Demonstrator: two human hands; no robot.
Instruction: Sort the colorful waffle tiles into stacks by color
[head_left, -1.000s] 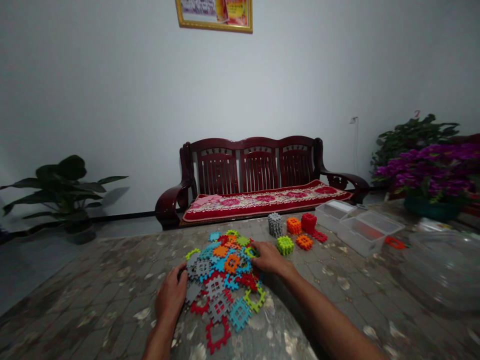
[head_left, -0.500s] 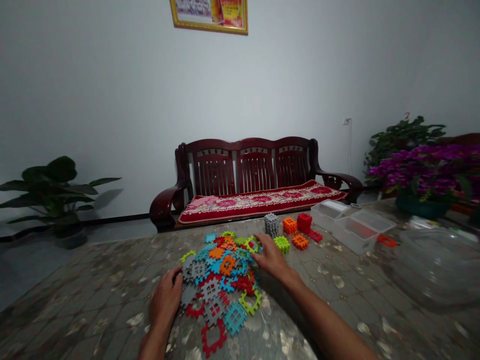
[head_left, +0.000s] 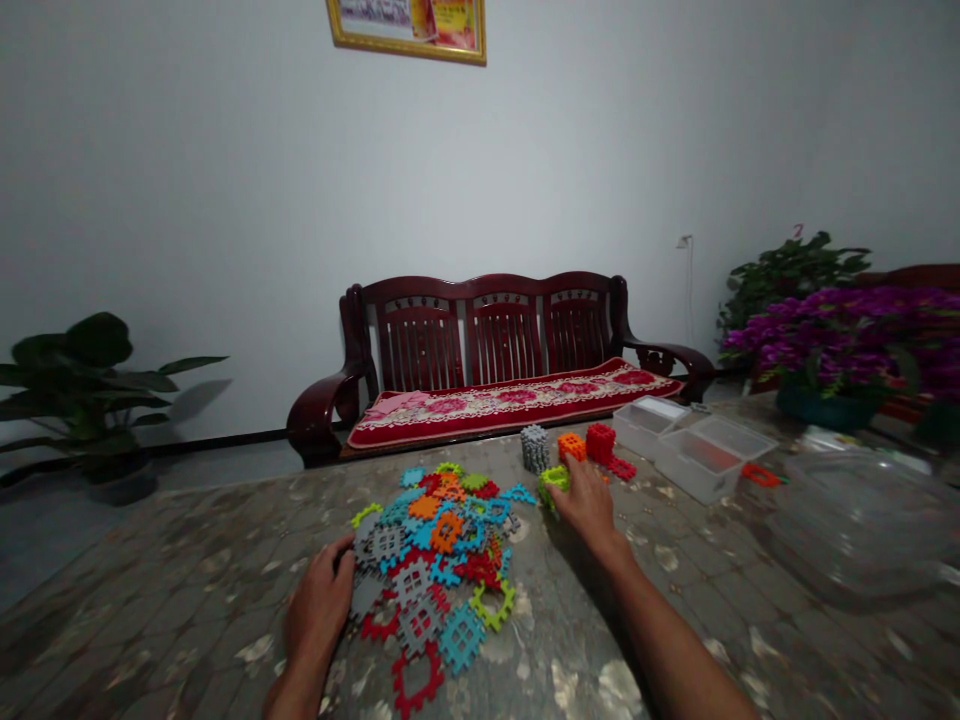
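A loose pile of toothed plastic interlocking tiles (head_left: 424, 510) in grey, blue, red, orange and lime green covers the middle of the table. My left hand (head_left: 319, 590) rests at the pile's left edge, beside the grey tiles (head_left: 369, 592), its fingers loosely stretched and holding nothing I can see. Right of the pile, my right hand (head_left: 589, 500) has its thumb and fingers closed round a lime green tile (head_left: 553, 480) at the small lime green stack. Just behind stand a grey stack (head_left: 535, 449), an orange stack (head_left: 571, 446) and a red stack (head_left: 600, 443).
Clear plastic boxes (head_left: 701, 465) stand at the back right, near an orange item (head_left: 763, 475). A large transparent container (head_left: 862, 520) and a pot of purple flowers (head_left: 840, 340) are farther right. Beyond the patterned table (head_left: 247, 560) is a wooden bench (head_left: 499, 340).
My right hand has moved right, carrying a lime green tile from the pile to the lime green stack. My left hand stays by the pile. The view has shifted slightly.
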